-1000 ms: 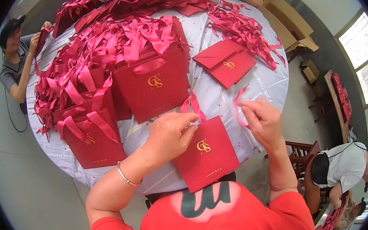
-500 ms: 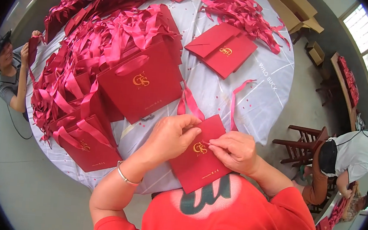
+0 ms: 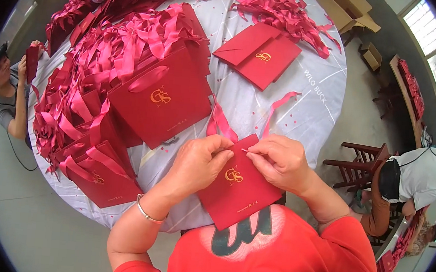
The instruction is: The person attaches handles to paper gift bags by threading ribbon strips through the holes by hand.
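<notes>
In front of my chest is a red paper bag (image 3: 239, 192) with a gold emblem, its lower end close to my shirt. My left hand (image 3: 195, 160) is closed in a pinch on the bag's upper left edge. A pink ribbon (image 3: 220, 119) stands up beyond that edge, and its other strand (image 3: 274, 109) extends past my right hand. My right hand (image 3: 280, 161) is closed, thumb and forefinger pinching a small ribbon tip over the bag's front near its top. The far side of the bag is hidden.
Finished-looking red bags with ribbon handles (image 3: 159, 97) crowd the table's left. Flat red bags (image 3: 259, 54) and a heap of loose ribbons (image 3: 290, 18) lie farther back on the white cloth (image 3: 317, 129). A co-worker (image 3: 12, 89) sits at left; a wooden chair (image 3: 356, 161) stands at right.
My right hand has moved up along the bag with the ribbon tip, toward its top edge. The right ribbon strand has shifted left. The co-worker at left has lowered their raised hands slightly.
</notes>
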The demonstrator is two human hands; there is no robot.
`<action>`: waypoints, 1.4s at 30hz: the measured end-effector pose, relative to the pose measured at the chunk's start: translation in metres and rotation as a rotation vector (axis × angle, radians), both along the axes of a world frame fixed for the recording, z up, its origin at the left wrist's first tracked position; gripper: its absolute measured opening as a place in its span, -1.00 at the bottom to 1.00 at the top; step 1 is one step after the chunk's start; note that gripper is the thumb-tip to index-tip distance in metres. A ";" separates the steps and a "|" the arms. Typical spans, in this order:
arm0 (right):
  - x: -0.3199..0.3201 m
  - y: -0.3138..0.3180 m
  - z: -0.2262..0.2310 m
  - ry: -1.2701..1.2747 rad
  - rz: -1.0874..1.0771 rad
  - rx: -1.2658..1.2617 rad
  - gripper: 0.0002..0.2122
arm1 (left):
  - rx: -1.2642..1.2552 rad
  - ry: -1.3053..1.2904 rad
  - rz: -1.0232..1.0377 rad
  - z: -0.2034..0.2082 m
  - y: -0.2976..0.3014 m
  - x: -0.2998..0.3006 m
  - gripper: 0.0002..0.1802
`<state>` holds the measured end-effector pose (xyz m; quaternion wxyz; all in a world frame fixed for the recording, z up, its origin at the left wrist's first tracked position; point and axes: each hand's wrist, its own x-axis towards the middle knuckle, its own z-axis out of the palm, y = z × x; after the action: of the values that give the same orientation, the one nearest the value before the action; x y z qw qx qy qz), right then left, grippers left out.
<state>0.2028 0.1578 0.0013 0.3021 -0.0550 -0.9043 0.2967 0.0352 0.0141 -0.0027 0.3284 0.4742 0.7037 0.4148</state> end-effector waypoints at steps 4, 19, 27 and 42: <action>-0.003 -0.003 0.001 0.007 -0.009 0.095 -0.83 | 0.022 -0.007 0.012 0.000 0.000 0.001 -0.80; -0.016 -0.013 0.019 -0.320 0.065 0.692 -0.89 | 0.053 -0.042 0.036 -0.005 -0.001 0.001 -0.82; -0.017 0.003 0.025 -0.223 0.118 0.004 -0.87 | 0.029 0.031 0.023 0.003 -0.004 0.002 -0.82; -0.090 0.055 0.060 -1.066 0.435 -0.099 -0.75 | 0.460 0.708 0.045 0.013 -0.011 0.025 -0.84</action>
<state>0.1132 0.2128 0.0613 -0.2662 -0.0240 -0.9071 0.3253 0.0598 0.0035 0.0102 -0.0570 0.6328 0.6723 0.3798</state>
